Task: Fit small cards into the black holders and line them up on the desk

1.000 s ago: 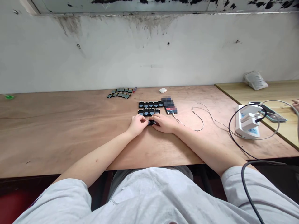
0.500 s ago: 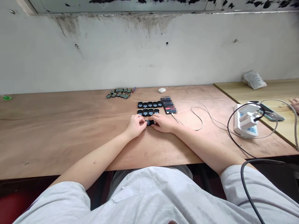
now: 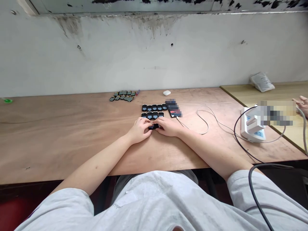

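My left hand (image 3: 140,129) and my right hand (image 3: 168,126) meet at the middle of the wooden table (image 3: 72,134). Both pinch one small black part (image 3: 154,126) between their fingertips, low over the tabletop. Just beyond the hands lie two rows of several similar small black parts (image 3: 154,111) with pale blue faces. Farther back and to the left sits a cluster of several flat grey-green square pieces (image 3: 122,96).
A phone (image 3: 175,112) with a white cable (image 3: 204,120) lies right of the rows. A white earbud case (image 3: 166,93) sits near the wall. A white power strip (image 3: 252,126) with black cords stands at the right. Another person's hand (image 3: 302,103) rests on the adjoining lighter table (image 3: 240,91).
My left fingers have closed farther over the small black part, covering more of it. The rows and the rest of the table have not moved.
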Available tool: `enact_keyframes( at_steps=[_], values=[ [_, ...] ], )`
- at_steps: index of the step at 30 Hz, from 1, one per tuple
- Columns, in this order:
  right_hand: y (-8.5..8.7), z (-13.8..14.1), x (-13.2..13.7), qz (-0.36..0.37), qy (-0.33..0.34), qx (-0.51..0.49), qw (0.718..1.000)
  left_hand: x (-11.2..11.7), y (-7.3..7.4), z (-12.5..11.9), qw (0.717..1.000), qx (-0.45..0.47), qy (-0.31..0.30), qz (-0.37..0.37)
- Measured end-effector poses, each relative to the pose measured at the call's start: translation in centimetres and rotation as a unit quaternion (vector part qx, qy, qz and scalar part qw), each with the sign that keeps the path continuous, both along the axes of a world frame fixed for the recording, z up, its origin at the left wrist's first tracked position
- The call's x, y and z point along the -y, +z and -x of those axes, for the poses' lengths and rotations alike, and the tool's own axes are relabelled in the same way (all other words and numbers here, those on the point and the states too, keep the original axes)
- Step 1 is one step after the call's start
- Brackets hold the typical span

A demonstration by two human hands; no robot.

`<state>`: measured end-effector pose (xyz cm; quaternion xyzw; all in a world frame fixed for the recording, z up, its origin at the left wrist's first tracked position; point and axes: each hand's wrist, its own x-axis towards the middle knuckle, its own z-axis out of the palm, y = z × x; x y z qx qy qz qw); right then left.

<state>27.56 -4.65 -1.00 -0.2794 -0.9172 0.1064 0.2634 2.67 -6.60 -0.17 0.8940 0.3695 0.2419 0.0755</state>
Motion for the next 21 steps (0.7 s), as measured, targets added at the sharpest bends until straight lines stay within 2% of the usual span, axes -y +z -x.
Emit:
enact_keyframes(
  at_steps=[7, 17, 21],
  values=[
    [0.44, 0.00, 0.30, 0.018, -0.004, 0.000, 1.000, 0.29, -0.17, -0.29, 1.000, -0.023, -0.018, 0.007],
    [-0.03, 0.03, -0.07, 0.020, -0.001, -0.010, 1.000, 0.38, 0.32, -0.50, 0.997, -0.079, 0.018, -0.002],
    [0.06, 0.10, -0.01, 0.023, -0.002, -0.006, 1.000, -0.16, 0.10, -0.45, 0.998, -0.049, 0.012, 0.038]
  ],
)
